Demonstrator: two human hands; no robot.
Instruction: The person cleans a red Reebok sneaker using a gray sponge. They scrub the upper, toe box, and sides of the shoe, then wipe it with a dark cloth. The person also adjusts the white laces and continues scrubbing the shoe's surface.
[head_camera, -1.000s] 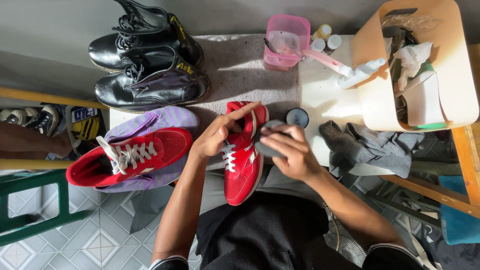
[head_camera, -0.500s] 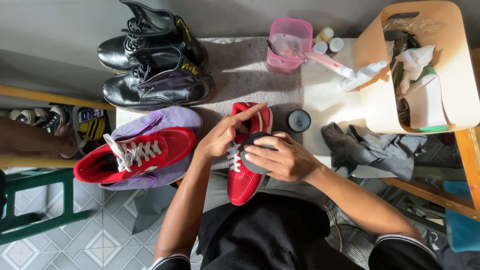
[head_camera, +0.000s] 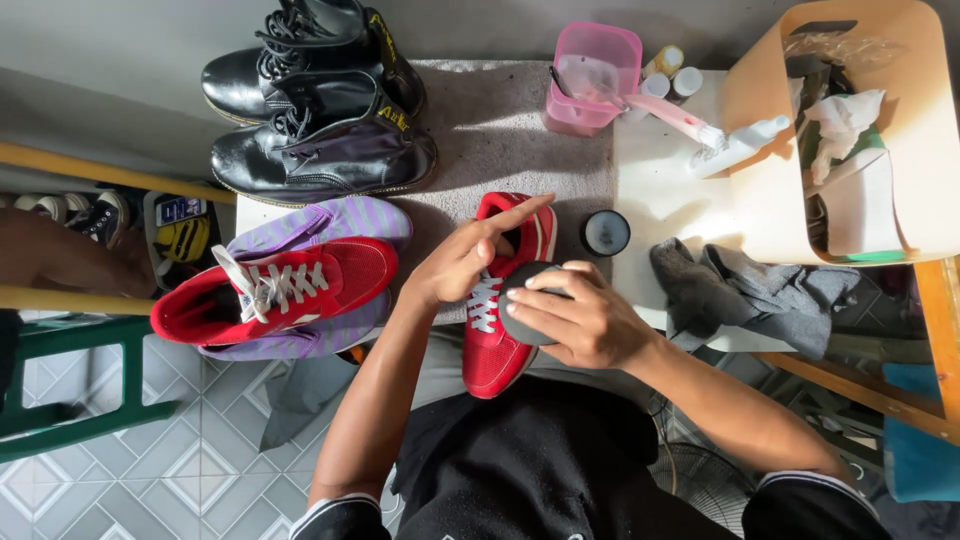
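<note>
The red sneaker (head_camera: 495, 330) lies on the person's lap at the desk (head_camera: 655, 185) edge; it looks light, with soft mesh and a stiffer sole, best gripped around the midfoot. The left hand (head_camera: 462, 258) steadies it, fingers loosely extended. The right hand (head_camera: 585, 318) curls its fingers around a dark round tin (head_camera: 520, 305).

Hands (head_camera: 520, 285) on red sneaker (head_camera: 497, 340)

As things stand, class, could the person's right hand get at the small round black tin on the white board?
Probably yes: the small round black tin lies uncovered just beyond the right hand, though that hand holds a dark round object.
</note>
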